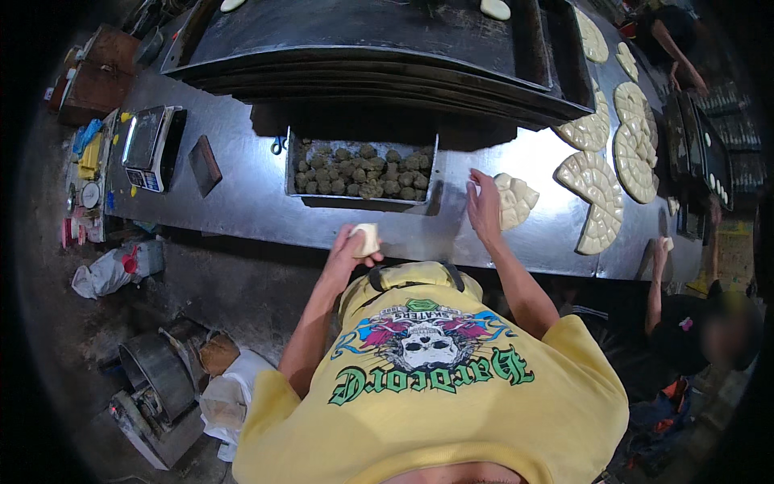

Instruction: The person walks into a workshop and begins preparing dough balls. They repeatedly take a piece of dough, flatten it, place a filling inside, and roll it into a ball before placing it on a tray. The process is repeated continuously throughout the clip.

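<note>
On the desk [242,189] a metal tray [434,165] holds many brown balls [355,172], the left hand [348,248] grips a dough piece [366,239] near the desk's front edge, and the right hand [484,207], open, is just beside a dough pile [516,200]

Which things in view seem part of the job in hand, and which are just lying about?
Seemingly part of the job:
- dough piece, held in the left hand
- cut dough, beside the right hand
- dark balls in the metal tray

Apparently lying about, untouched:
- brown block
- white bag
- scale, though it may serve other steps
</note>
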Motion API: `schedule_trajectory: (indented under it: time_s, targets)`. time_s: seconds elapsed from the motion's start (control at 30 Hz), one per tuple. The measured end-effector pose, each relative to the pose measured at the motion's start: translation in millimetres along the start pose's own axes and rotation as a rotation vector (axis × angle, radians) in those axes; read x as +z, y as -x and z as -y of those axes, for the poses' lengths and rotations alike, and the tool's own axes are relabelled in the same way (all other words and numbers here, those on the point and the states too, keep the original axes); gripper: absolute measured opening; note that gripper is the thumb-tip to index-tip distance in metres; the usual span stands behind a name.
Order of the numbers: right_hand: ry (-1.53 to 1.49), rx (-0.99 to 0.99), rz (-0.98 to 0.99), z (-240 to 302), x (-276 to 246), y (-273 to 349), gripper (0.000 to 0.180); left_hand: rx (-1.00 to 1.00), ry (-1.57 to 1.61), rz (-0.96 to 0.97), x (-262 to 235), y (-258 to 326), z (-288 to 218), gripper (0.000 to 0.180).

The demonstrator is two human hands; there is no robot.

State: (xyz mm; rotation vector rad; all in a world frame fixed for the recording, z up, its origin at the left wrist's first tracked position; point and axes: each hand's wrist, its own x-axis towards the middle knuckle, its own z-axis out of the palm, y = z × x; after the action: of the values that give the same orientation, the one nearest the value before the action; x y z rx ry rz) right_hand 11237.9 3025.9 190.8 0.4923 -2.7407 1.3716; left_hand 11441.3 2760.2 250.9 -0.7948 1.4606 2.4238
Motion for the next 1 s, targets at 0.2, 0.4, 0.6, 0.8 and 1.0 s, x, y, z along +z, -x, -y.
schedule_trajectory:
  time_s: [0.2, 0.4, 0.6, 0.8, 1.0]
  targets:
    - [0.335, -0.480, 0.337, 68.0, 68.4, -62.9, 0.023, 0.258, -0.037, -0.147, -49.5, -2.8, -39.3, 0.043]
    - [0.506, -0.345, 0.467, 74.9, 89.0, -87.9, 0.026, 0.246, -0.126, -0.122, -60.8, -49.3, -73.2, 0.034]
    - [-0.365, -0.130, 0.247, 193.2, 92.3, -59.0, 0.030, 0.130, 0.221, -0.037, -31.3, -93.8, -89.5, 0.029]
    - [-0.188, -0.251, 0.125, 206.3, 127.4, -34.3, 0.041, -0.087, 0.396, 0.011, -37.1, -111.4, -100.8, 0.028]
    - [-0.004, -0.485, 0.134, 196.8, 124.2, -31.0, 0.026, 0.003, 0.277, 0.004, -44.1, -101.9, -100.7, 0.028]
